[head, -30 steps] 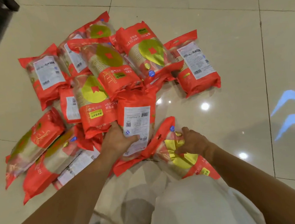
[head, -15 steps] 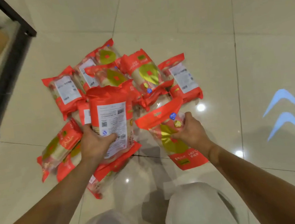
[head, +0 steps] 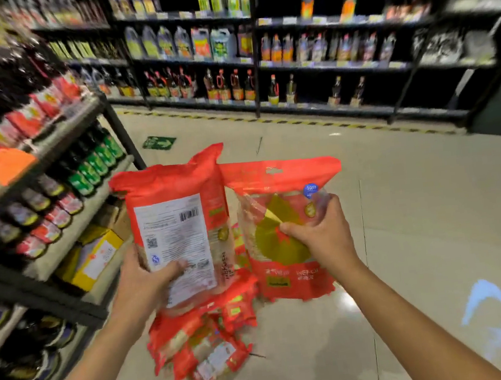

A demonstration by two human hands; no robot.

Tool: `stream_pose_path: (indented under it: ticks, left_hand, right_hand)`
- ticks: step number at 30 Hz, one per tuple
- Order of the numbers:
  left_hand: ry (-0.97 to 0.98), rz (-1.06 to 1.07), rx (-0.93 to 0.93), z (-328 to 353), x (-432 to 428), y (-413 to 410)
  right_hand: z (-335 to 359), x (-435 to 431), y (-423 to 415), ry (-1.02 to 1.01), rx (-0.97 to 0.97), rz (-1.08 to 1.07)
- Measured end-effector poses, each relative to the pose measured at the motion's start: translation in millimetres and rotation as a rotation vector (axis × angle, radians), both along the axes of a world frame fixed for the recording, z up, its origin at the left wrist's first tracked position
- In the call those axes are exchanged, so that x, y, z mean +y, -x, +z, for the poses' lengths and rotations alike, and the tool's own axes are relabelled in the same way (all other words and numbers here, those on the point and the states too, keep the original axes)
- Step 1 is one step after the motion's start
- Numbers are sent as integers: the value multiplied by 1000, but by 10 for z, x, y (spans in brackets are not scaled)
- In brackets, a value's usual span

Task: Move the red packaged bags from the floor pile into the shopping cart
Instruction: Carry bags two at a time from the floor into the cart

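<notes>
Between stocked shelves [head: 322, 66] — glossy tile floor [head: 419, 233] | left hand [head: 142, 283] grips label-side bag [head: 176, 204] | right hand [head: 323, 237] grips front-side bag [head: 276, 246]

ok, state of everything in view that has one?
left grip: holding white-label bag
right grip: holding gold-emblem bag
both bags: off the floor, upright
floor pile: heaped on floor
shopping cart: not in view

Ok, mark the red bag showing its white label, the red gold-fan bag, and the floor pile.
red white-label bag [head: 172, 230]: head view, on the label.
red gold-fan bag [head: 276, 249]: head view, on the fan.
floor pile of red bags [head: 198, 342]: head view, its middle.
</notes>
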State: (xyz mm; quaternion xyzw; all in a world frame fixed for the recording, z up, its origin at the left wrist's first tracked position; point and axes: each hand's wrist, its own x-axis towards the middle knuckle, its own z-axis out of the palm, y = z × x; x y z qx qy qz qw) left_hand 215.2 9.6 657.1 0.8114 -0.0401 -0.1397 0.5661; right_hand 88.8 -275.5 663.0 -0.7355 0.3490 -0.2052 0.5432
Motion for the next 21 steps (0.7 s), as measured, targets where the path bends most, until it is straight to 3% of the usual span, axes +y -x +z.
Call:
stream_pose_path:
  ticks: [7,21]
  left_hand:
    - [163,8,-209,1402,232,191]
    - [228,167,-327,2025,549,738]
  right_hand:
    - [1530,183,-14,73,-292,28]
    - [2019,420,-87,-38,-479,256]
